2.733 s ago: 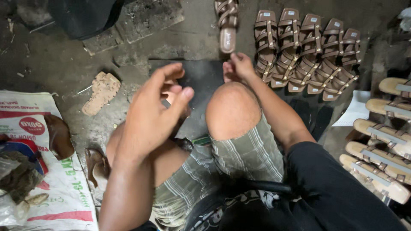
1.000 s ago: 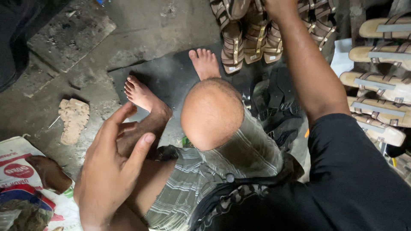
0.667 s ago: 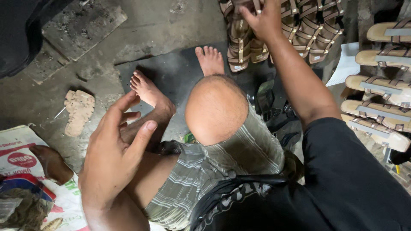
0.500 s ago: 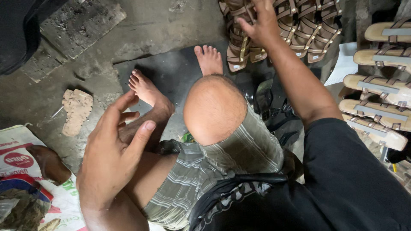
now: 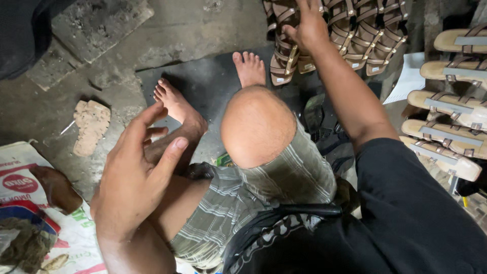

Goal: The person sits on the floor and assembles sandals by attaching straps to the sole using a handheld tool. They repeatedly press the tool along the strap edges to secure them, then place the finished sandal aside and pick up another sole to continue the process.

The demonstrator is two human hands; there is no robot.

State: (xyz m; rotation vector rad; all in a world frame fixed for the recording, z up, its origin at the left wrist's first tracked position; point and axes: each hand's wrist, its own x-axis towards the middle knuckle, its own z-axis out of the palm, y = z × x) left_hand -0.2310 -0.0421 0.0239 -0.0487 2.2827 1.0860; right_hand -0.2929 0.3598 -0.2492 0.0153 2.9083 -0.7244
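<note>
My right hand (image 5: pixel 308 26) reaches forward over my raised knee and grips a brown strapped sandal (image 5: pixel 284 50) at the near end of a row of brown sandals (image 5: pixel 365 35) on the floor. The fingers curl around its straps. My left hand (image 5: pixel 137 177) hovers above my left shin with fingers spread and nothing in it. I sit on the floor with both bare feet resting on a dark mat (image 5: pixel 203 86).
Tan sandals with grey straps (image 5: pixel 446 106) lie stacked in a column at the right. A cork-coloured sole piece (image 5: pixel 90 124) lies on the concrete at the left. A printed sack (image 5: pixel 30 203) with dark scraps lies at bottom left. A stone slab (image 5: pixel 91 30) lies at top left.
My right hand has gone from my knee out to the brown sandal row and closed on one sandal. My left hand has dropped lower and opened.
</note>
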